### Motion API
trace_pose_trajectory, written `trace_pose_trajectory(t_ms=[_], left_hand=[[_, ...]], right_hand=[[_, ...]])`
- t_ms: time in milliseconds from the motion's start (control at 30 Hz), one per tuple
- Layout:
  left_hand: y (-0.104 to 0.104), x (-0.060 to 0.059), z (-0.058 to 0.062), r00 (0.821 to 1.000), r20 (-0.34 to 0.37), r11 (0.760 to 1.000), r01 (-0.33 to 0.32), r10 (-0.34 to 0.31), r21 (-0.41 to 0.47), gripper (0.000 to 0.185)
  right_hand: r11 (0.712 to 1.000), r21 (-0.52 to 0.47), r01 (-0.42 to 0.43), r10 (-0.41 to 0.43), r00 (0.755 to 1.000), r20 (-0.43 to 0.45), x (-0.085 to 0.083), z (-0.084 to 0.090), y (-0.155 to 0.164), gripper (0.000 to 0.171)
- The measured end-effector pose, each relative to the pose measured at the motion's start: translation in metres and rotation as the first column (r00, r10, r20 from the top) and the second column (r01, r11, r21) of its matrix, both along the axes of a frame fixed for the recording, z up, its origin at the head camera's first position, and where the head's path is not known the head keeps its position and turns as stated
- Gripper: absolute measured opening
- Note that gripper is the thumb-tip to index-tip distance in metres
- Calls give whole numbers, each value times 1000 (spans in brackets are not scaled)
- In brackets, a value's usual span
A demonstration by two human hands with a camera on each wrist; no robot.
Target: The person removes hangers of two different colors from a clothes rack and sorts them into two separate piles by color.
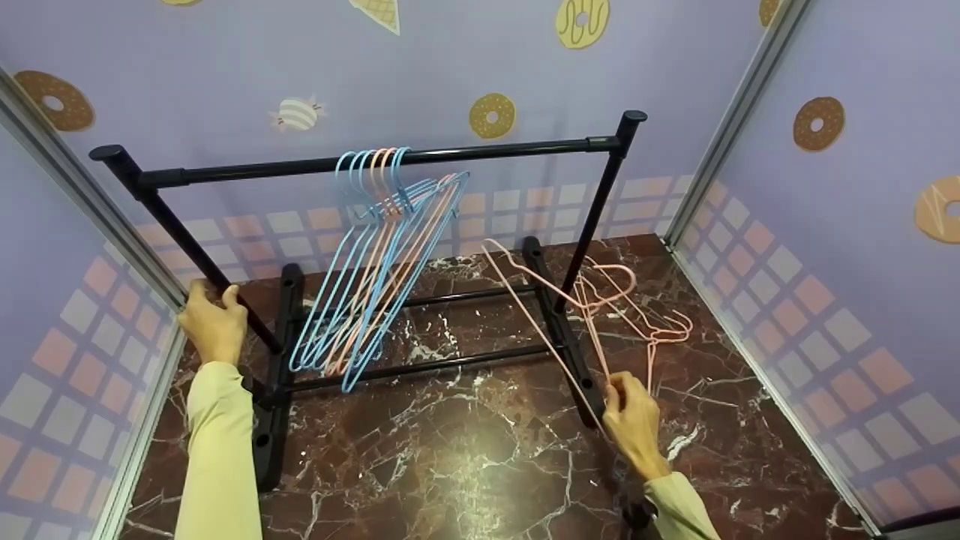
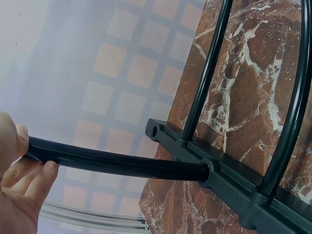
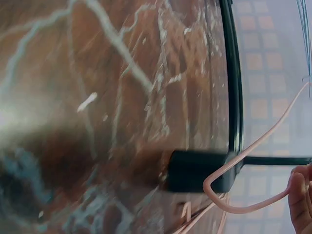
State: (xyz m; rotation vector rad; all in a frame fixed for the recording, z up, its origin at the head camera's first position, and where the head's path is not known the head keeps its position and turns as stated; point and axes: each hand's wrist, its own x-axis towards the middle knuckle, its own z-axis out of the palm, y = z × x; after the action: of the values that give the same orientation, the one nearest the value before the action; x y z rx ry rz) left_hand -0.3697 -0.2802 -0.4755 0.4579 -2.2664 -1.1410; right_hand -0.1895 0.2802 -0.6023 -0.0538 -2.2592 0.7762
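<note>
Picking up a pink hanger while steadying the rack

Head view: left hand (image 1: 214, 322) at 9 o'clock grips the rack upright (image 1: 196, 259); right hand (image 1: 634, 424) at 4 o'clock pinches a pink hanger (image 1: 540, 322) over the marble floor (image 1: 450, 450). Left wrist view: fingers (image 2: 36, 183) curl round the upright. Right wrist view: fingertips (image 3: 300, 200) pinch the hanger's corner; lifting its hook to the rail (image 1: 375, 161) seems next.

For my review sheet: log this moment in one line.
left hand: grips rack post | right hand: pinches pink hanger | hangers on rail
</note>
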Motion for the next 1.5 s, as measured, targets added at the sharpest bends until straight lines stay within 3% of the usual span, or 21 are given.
trace_pose_trajectory(t_ms=[400, 533, 633, 733, 867, 1033, 1500], left_hand=[[-1, 0, 0, 1000, 2, 1000, -17, 17, 15, 28], [-2, 0, 0, 1000, -11, 1000, -18, 18, 14, 29], [-3, 0, -1, 1000, -14, 1000, -17, 17, 17, 29], [-4, 1, 0, 1000, -3, 1000, -18, 18, 19, 29], [-6, 1, 0, 1000, 5, 1000, -22, 22, 21, 30], [-7, 2, 0, 1000, 6, 1000, -29, 29, 9, 30], [-4, 3, 2, 999, 31, 1000, -9, 8, 18, 31]], right_hand=[[995, -65, 76, -78, 996, -34, 9, -24, 27, 2], [984, -132, 117, -120, 993, -13, 13, -28, 32, 5], [959, -239, 154, -149, 988, 42, 15, -29, 36, 4], [913, -346, 216, -184, 975, 124, 16, -29, 42, 4], [872, -360, 332, -245, 932, 267, 14, -27, 50, 6], [879, -289, 380, -248, 880, 405, 4, -23, 58, 12], [910, -225, 349, -197, 840, 505, -13, -37, 69, 18]])
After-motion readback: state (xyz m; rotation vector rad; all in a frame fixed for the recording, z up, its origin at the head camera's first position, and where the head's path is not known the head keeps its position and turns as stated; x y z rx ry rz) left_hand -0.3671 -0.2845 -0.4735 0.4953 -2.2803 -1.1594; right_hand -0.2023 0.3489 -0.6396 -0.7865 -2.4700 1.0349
